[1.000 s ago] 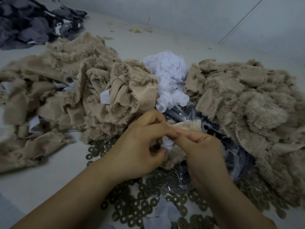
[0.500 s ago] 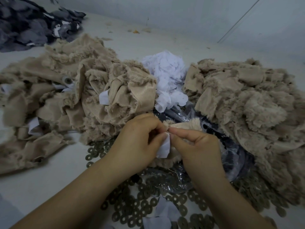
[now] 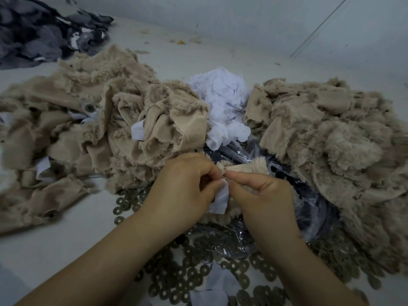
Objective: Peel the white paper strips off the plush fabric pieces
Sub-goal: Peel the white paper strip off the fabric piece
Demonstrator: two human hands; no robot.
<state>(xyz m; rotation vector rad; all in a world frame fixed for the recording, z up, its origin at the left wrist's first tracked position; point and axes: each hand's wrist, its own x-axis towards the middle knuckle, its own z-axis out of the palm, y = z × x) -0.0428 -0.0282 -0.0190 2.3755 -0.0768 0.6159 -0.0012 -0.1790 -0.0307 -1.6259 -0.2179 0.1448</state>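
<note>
Presently on the desk (image 3: 39,246), item by item:

Plush fabric piece (image 3: 245,167) — small, beige, held above the desk between both hands, just nearer than the two big piles. Right hand (image 3: 262,199) pinches its edge with thumb and forefinger pressed together, other fingers curled under; judged to be steadying the piece so the paper can be pulled against it.

White paper strip (image 3: 220,198) — partly lifted from the piece, hanging down between the hands. Left hand (image 3: 183,186) has its fingers curled, thumb and fingertips pinching the strip's upper end; the peel looks begun, not finished.

Left pile of plush pieces (image 3: 92,129) — several white strips show among its folds, so likely the stock not yet stripped.

Right pile of plush pieces (image 3: 331,138) — no strips visible; probably the finished lot.

Heap of peeled white paper (image 3: 220,100) — between the two piles, within reach for discarding.

Clear plastic bag (image 3: 309,217) — crumpled under the hands.

Ring-shaped washers (image 3: 176,277) — scattered near the forearms.

Dark grey fabric heap (image 3: 39,34) — far left corner, well apart.
</note>
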